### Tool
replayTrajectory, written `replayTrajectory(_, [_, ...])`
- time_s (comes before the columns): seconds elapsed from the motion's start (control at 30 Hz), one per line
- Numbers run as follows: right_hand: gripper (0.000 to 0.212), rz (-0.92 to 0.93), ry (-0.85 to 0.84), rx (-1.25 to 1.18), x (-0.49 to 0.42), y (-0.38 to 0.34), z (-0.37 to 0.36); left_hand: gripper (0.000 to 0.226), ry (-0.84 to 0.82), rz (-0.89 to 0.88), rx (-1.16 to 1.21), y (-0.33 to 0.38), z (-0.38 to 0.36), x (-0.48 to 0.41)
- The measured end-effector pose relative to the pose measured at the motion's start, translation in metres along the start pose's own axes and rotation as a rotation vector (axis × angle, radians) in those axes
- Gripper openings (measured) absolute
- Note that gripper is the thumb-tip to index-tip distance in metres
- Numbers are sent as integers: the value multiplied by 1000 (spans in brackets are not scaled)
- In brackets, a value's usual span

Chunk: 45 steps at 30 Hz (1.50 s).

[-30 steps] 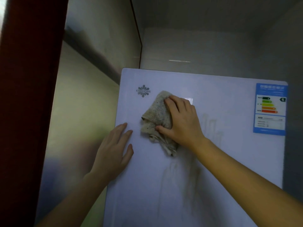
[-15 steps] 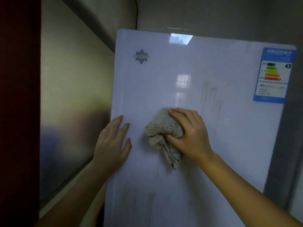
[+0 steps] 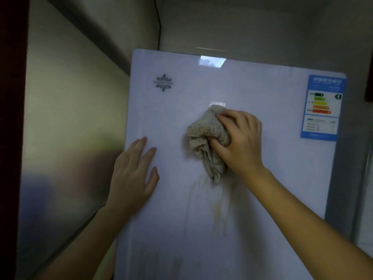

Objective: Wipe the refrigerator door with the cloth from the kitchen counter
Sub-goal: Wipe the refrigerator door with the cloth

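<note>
Head view: right hand grip bunches cloth against refrigerator door; left hand flat.

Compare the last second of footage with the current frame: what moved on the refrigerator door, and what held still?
The right hand dragged the cloth down from beside the logo, then back up and rightward across the refrigerator door, its grip on the bunched cloth unchanged. Brownish streaks remain below the cloth. The left hand stayed flat near the door's left edge, and the energy label is untouched.
</note>
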State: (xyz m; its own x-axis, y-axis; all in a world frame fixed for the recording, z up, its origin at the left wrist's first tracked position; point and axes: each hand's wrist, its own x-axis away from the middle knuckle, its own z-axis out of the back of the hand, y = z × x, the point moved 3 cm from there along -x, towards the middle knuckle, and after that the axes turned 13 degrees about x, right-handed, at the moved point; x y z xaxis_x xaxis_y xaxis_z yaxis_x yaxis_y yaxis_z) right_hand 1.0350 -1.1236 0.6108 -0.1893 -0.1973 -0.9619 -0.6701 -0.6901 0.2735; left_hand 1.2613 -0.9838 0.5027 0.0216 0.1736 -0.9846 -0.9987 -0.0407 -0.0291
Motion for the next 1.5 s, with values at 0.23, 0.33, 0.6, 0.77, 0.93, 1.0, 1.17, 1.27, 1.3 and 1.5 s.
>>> replayTrajectory(0.23, [50,66,-40,-102,8,-14,-13,49,-2,53,-10,-8,0,-5])
replayTrajectory(0.33, [63,102,-89,-100,16,-20,-16,50,-23,49,-10,-9,-2,-1])
replayTrajectory(0.6, [59,407,-54,-45,-2,-15,-19,49,-1,43,8,-10,-2,-2])
replayTrajectory(0.77, [56,395,-61,-79,6,-23,-21,50,-10,30,-3,-11,-1,0])
replayTrajectory(0.93, [55,413,-88,-76,8,-22,-21,53,-26,14,-27,-11,-3,7])
replayTrajectory(1.0, [55,297,-57,-85,-2,-18,-21,54,-27,14,-29,-11,-3,8])
replayTrajectory(1.17, [55,177,-19,-86,-2,-26,-24,55,-34,9,-32,-12,-3,7])
replayTrajectory(1.27, [55,403,-59,-73,12,-37,-26,55,-41,1,-33,-13,-3,7])
replayTrajectory(1.3, [55,471,-69,-59,13,-39,-26,55,-43,2,-32,-14,-3,8])
replayTrajectory(1.5, [54,230,-22,-50,-13,-24,-23,55,-25,-6,-48,-13,-5,8])
